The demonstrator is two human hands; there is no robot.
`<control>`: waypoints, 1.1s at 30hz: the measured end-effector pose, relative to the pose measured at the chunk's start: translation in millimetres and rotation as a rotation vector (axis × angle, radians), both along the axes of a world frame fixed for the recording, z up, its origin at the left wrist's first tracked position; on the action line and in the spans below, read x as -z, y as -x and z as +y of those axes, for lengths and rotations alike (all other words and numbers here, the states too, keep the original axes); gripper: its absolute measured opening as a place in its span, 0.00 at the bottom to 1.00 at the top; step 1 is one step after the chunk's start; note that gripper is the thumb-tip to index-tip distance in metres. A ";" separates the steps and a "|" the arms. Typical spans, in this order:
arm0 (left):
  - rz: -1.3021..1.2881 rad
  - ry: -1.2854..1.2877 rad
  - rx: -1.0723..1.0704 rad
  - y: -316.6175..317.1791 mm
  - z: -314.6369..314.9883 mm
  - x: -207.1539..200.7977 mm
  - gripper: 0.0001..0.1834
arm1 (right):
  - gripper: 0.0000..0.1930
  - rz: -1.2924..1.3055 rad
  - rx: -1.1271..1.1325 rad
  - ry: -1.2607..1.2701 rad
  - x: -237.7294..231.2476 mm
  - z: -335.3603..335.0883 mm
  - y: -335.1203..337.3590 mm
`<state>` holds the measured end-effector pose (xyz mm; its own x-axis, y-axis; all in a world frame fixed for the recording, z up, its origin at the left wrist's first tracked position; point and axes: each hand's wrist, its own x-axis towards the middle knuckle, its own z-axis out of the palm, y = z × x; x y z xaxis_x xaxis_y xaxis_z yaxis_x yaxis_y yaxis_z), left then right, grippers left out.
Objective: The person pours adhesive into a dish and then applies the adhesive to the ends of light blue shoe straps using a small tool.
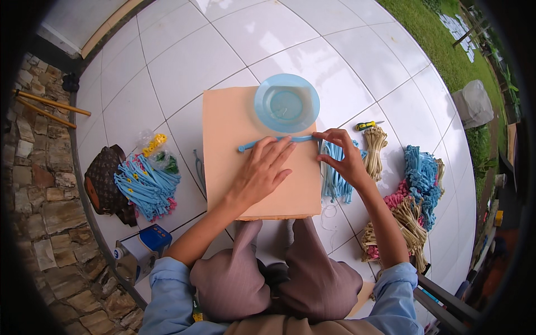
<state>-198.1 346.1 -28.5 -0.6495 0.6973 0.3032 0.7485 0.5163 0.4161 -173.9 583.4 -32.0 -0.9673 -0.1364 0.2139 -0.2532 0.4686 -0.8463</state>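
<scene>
A narrow light-blue strip (250,146) with a small round knob at its left end lies across a peach-coloured board (229,111) above my knees. Flat over the strip's middle rests my left hand (262,170), fingers stretched out and pressing down on it. At the strip's right end is my right hand (345,157), its index fingertip touching the strip and its thumb held apart below. Just beyond the strip, a translucent blue bowl (262,114) with a wide rim stands on the board's far right corner.
Right of the board lie light-blue strips (335,173), a beige cord bundle (375,145), a yellow-and-black screwdriver (366,125) and a blue braided pile (420,178). On the left are a blue strip pile (146,187), a brown bag (103,178) and a blue-and-grey can (146,248).
</scene>
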 end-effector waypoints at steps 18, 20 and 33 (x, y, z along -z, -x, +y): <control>0.033 0.034 -0.086 -3.3 7.6 -1.4 0.34 | 0.27 0.133 -0.176 -0.415 -19.5 2.0 4.8; 0.024 0.014 -0.087 -3.4 7.6 -0.9 0.34 | 0.34 0.084 -0.224 -0.396 -27.0 0.0 10.4; 0.029 0.014 -0.095 -5.0 8.9 3.1 0.35 | 0.57 -0.271 -0.336 -0.758 -63.1 -27.1 61.6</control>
